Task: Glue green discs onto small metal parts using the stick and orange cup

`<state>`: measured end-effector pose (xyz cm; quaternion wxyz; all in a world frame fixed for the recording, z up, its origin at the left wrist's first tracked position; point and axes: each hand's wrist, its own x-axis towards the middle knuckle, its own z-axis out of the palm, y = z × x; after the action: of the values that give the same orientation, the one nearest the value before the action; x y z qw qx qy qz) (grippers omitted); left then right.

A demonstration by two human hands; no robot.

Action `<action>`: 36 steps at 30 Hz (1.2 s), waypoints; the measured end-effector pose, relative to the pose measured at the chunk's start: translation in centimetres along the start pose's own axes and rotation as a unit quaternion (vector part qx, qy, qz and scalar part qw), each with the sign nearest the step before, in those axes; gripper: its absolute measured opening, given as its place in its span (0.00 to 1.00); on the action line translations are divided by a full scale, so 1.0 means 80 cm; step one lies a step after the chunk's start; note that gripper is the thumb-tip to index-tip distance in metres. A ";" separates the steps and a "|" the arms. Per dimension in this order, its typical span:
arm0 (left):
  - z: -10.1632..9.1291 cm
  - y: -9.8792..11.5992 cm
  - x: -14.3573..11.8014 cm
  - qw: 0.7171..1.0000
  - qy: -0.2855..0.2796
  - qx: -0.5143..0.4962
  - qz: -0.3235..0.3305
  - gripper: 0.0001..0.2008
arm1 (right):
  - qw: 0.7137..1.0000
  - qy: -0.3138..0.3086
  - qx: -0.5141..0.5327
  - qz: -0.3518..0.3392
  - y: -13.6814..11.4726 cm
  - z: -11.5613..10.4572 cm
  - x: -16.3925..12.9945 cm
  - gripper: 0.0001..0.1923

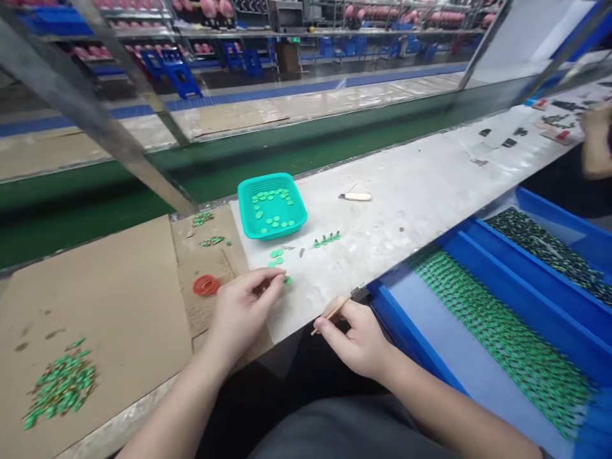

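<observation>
My left hand (248,306) is low over the white work surface, thumb and forefinger pinched at a small green disc (287,280). Part of what the fingertips grip is hidden. My right hand (356,335), by the table's front edge, is closed around a thin wooden stick (337,308). Beyond my left fingers lie a few loose green discs (276,254). Farther right stands a short row of green discs with dark upright pieces (327,240). A turquoise tray (299,224) behind them holds more flat green discs.
A white-handled tool (357,197) lies beyond the row. On cardboard (138,280) at left are a pile of small green-and-brown pieces (64,382) and a red lid (205,285). Blue bins (411,331) at right hold many small parts. Another person's arm (597,140) shows far right.
</observation>
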<state>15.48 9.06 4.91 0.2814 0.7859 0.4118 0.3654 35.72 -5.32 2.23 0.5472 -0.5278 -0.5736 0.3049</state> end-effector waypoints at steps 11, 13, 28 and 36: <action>0.104 0.020 0.074 0.993 0.064 0.101 -0.015 0.18 | 0.998 0.058 0.012 0.016 0.009 -0.054 -0.016 0.07; 0.102 0.015 0.074 0.990 0.070 0.116 -0.037 0.18 | 0.997 0.063 0.023 0.026 0.013 -0.060 -0.018 0.07; 0.097 0.023 0.075 0.988 0.045 0.112 -0.093 0.24 | 0.996 0.057 0.050 0.056 0.019 -0.061 -0.019 0.07; -0.038 0.011 0.048 0.966 0.013 0.207 -0.157 0.19 | 0.994 0.046 0.060 0.085 0.008 -0.056 -0.021 0.11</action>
<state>14.89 12.34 8.63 0.1609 0.7475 0.6005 0.2338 39.89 -7.72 2.11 0.5758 -0.5540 -0.4818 0.3598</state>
